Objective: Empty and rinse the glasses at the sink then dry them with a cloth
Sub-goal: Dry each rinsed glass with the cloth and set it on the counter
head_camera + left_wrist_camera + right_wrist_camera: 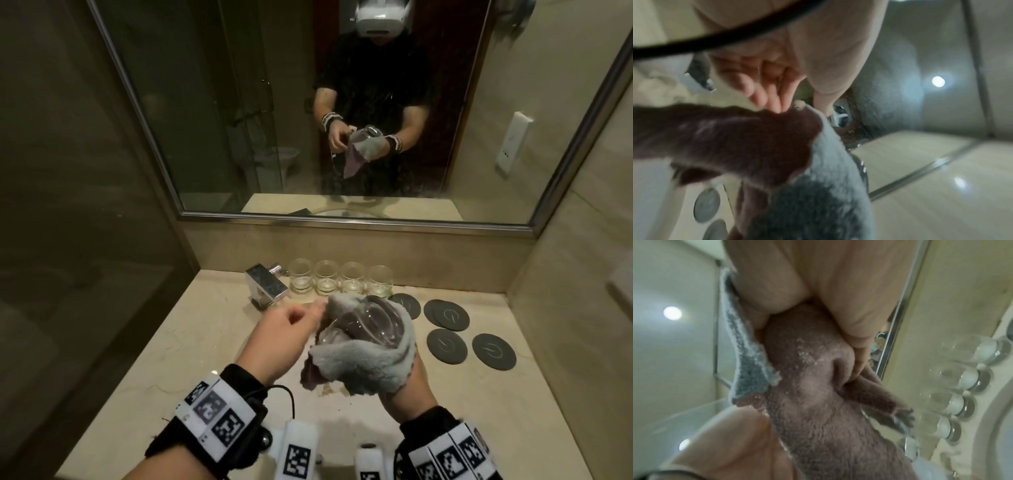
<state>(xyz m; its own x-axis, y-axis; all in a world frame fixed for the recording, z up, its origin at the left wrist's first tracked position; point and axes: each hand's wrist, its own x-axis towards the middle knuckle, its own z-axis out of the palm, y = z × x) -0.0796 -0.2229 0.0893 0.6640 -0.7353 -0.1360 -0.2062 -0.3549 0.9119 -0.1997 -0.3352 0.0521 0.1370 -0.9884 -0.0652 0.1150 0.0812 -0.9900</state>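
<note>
A clear glass (366, 325) lies tilted inside a fluffy cloth (370, 366) that is grey on one side and mauve on the other. My right hand (407, 390) cups the wrapped glass from below, with its fingers hidden under the cloth. In the right wrist view the thumb and fingers of my right hand (812, 340) curl round the cloth (818, 402). My left hand (308, 317) sits at the cloth's upper left edge. In the left wrist view its bunched fingertips (777, 105) and thumb pinch the cloth (735, 138). Several empty glasses (339, 277) stand in a row at the back wall.
A chrome faucet (267, 284) stands left of the glass row. Several dark round coasters (447, 315) lie on the beige counter (191, 342) to the right. A large mirror (205, 102) hangs above the counter and walls close in on both sides.
</note>
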